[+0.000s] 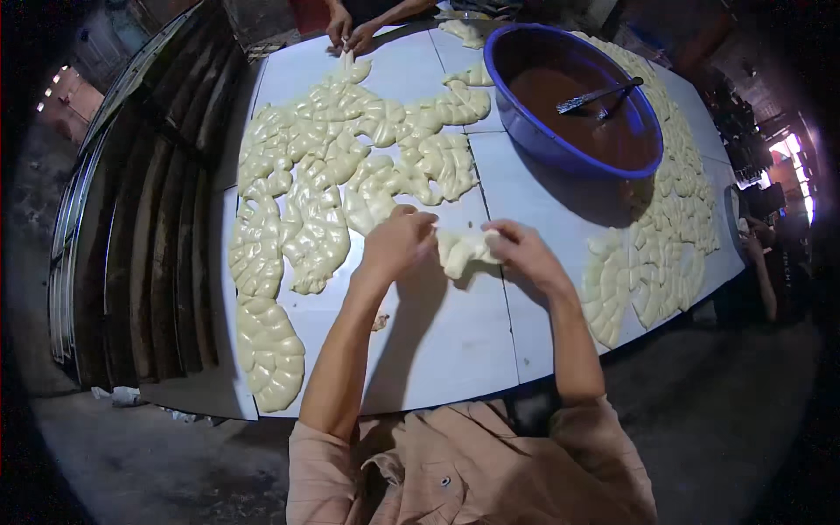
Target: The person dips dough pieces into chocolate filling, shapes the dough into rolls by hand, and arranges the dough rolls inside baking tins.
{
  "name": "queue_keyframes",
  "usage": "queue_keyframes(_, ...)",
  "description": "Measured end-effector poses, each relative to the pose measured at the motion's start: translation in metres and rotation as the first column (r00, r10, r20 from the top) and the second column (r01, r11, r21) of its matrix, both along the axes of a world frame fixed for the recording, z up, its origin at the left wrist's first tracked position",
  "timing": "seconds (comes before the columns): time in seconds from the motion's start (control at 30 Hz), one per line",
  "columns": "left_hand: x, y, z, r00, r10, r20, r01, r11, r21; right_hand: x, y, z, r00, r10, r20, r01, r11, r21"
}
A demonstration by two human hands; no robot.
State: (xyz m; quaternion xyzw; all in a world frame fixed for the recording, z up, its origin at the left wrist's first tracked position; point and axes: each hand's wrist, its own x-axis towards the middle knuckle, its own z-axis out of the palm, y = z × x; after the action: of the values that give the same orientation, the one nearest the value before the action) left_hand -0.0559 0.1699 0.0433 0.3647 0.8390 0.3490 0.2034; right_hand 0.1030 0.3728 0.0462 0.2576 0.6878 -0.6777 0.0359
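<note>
A pale, soft piece of dough (460,254) is stretched between my two hands over the middle of the white table. My left hand (401,245) has its fingers closed on the dough's left end. At the other end, my right hand (528,252) pinches the dough between thumb and fingers. The middle of the piece sags a little toward the tabletop. Just beyond my left hand lie many glossy, flattened dough pieces (315,223), pressed edge to edge in a broad sheet.
A large blue basin (534,131) of brown filling, with a metal utensil (599,94) in it, stands at the far right. More dough pieces (656,271) cover the table's right side. Across the table, another person's hands (350,35) handle dough. A dark rack (149,236) stands left.
</note>
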Motion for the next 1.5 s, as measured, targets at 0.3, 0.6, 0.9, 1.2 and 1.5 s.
queue_keyframes(0.3, 0.063, 0.036, -0.026, 0.843, -0.080, -0.532, 0.090, 0.996, -0.007, 0.024, -0.006, -0.031, 0.997, -0.048, 0.060, 0.027, 0.949, 0.313)
queue_keyframes(0.6, 0.054, 0.059, -0.012, 0.979, -0.187, 0.078, 0.162, 0.955, 0.247, 0.037, 0.001, -0.036, 0.881, -0.272, -0.386, 0.223, 0.960, -0.168)
queue_keyframes(0.9, 0.044, 0.053, -0.003, 0.961, -0.256, 0.102, 0.250, 0.966, 0.066, 0.025, 0.001, -0.012, 0.981, -0.192, 0.019, 0.193, 0.971, -0.139)
queue_keyframes(1.2, 0.056, 0.060, -0.034, 0.900, -0.323, -0.293, 0.375, 0.916, 0.144, 0.027, -0.005, -0.009, 0.977, -0.212, -0.026, 0.206, 0.967, -0.150)
queue_keyframes(1.5, 0.065, 0.052, -0.044, 0.902, -0.225, -0.367, 0.274, 0.958, 0.087, 0.056, -0.008, 0.057, 0.801, -0.399, -0.446, 0.170, 0.866, -0.470)
